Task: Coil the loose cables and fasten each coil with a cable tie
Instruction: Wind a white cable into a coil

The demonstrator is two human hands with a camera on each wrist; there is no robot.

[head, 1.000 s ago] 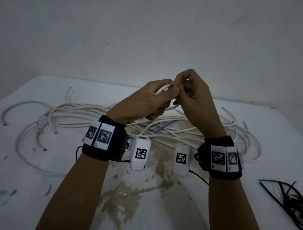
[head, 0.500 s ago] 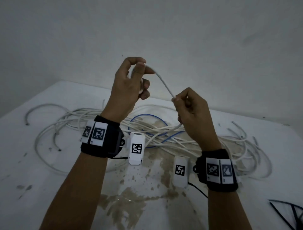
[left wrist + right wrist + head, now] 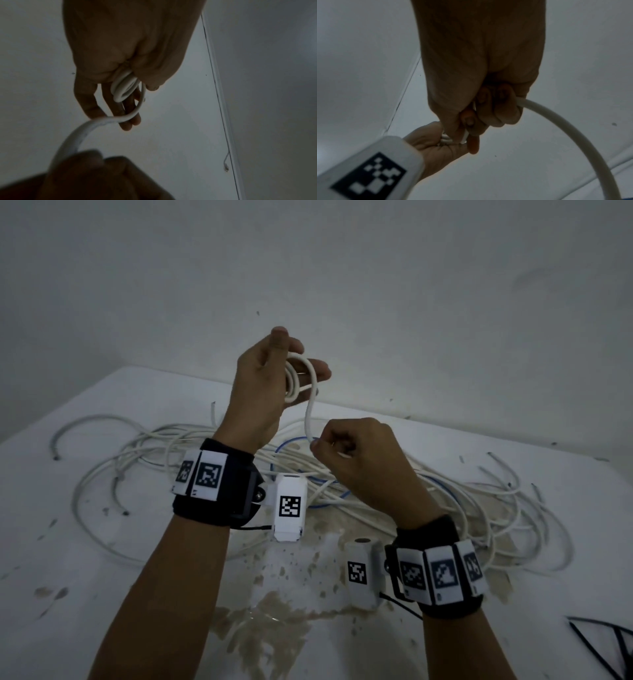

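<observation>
Cable [image 3: 310,402]: light, springy, likely uncoils | left hand [image 3: 265,385] holds small coil | right hand [image 3: 356,455] pinches free run; grip near loops.

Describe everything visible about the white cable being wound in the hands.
The white cable is round, smooth and plastic-looking. A few small loops of it sit in the raised left hand, pinned by the thumb against nearly straight fingers. From the loops it curves down to the right hand, which grips it in a fist, then runs toward the table.
</observation>
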